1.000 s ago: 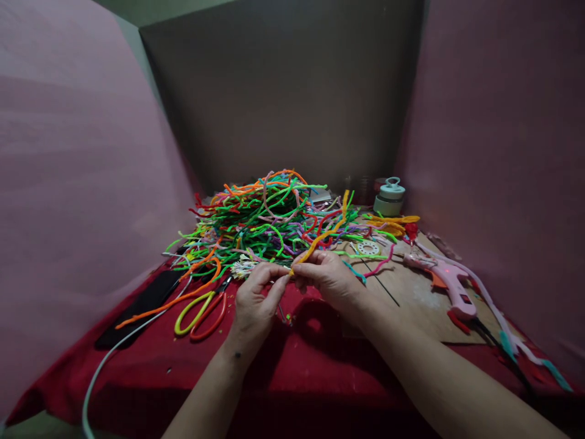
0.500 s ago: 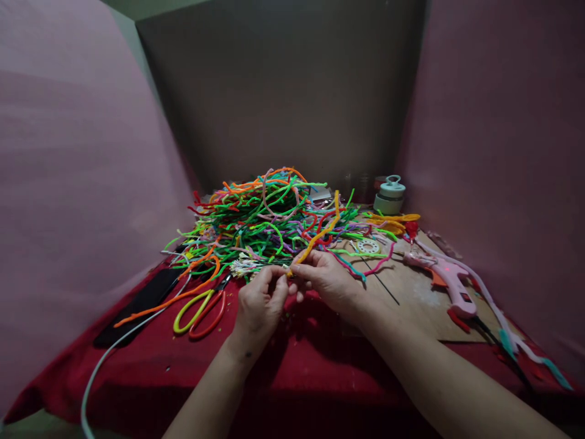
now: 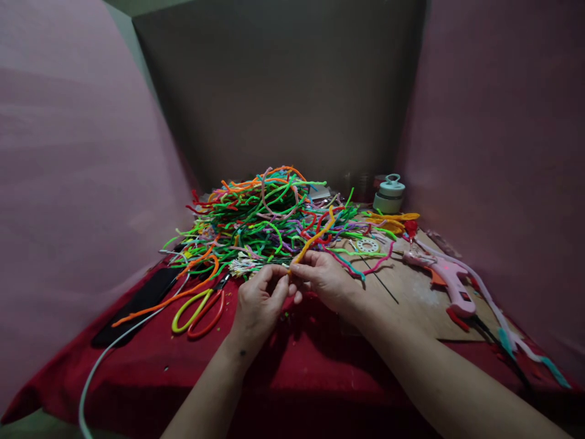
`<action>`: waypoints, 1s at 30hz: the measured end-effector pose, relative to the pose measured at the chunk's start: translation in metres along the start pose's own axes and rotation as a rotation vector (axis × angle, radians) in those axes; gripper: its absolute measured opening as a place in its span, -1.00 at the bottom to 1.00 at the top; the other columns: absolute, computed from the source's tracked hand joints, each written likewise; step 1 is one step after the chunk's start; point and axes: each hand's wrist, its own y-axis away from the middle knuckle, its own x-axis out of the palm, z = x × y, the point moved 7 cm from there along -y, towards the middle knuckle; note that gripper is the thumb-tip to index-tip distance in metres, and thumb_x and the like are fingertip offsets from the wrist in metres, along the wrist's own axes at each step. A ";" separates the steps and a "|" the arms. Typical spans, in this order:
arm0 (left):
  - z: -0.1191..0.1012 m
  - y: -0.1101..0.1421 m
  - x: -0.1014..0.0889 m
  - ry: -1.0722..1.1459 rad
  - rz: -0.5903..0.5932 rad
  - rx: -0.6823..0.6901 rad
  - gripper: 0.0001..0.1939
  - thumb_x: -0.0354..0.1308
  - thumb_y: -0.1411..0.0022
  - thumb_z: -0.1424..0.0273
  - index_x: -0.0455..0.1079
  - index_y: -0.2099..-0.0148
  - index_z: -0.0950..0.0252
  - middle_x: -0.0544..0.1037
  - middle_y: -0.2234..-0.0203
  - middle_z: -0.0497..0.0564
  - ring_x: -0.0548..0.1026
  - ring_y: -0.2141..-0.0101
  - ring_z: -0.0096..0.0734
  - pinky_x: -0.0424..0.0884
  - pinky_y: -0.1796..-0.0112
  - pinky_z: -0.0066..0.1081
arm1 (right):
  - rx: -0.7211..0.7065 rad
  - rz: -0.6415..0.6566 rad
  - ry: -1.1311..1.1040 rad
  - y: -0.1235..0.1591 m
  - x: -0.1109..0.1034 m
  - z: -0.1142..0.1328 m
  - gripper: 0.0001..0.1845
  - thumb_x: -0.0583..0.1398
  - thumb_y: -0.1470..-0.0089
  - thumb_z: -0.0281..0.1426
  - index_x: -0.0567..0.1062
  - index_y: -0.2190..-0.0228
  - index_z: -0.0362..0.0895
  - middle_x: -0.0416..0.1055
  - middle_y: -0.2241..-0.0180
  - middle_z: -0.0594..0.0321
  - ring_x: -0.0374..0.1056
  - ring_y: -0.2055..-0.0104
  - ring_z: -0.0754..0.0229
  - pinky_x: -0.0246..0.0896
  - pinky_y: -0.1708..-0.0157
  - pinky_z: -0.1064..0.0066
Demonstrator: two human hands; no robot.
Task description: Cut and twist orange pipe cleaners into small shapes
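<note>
My left hand [image 3: 259, 303] and my right hand [image 3: 325, 278] meet over the red cloth [image 3: 297, 372], fingers pinched together on the near end of an orange pipe cleaner [image 3: 315, 238]. The pipe cleaner runs up and to the right from my fingertips toward a big heap of coloured pipe cleaners [image 3: 269, 219] just behind my hands. A small whitish tuft [image 3: 241, 266] lies on the cloth beside my left hand's fingers.
Scissors with yellow and orange handles [image 3: 198, 311] lie left of my hands, beside a black flat object [image 3: 137, 305] and a white cable [image 3: 105, 360]. A pink glue gun [image 3: 445, 277] rests on a wooden board [image 3: 411, 292] at right. A tape roll [image 3: 388, 195] stands at the back. Pink walls close in both sides.
The far end of the orange pipe cleaner has dropped lower and bent toward the heap. My left hand's fingers have closed in tighter against my right hand.
</note>
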 end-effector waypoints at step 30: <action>0.038 0.009 -0.104 -0.891 -0.074 -0.142 -0.73 -0.06 -0.12 0.23 0.33 0.29 0.31 0.47 0.37 0.08 0.44 0.35 -0.29 0.29 0.31 -0.38 | -0.010 -0.050 0.014 -0.003 -0.008 0.000 -0.84 0.20 0.10 -0.39 0.32 0.51 -0.23 0.39 0.61 0.26 0.35 0.64 0.31 0.25 0.70 0.54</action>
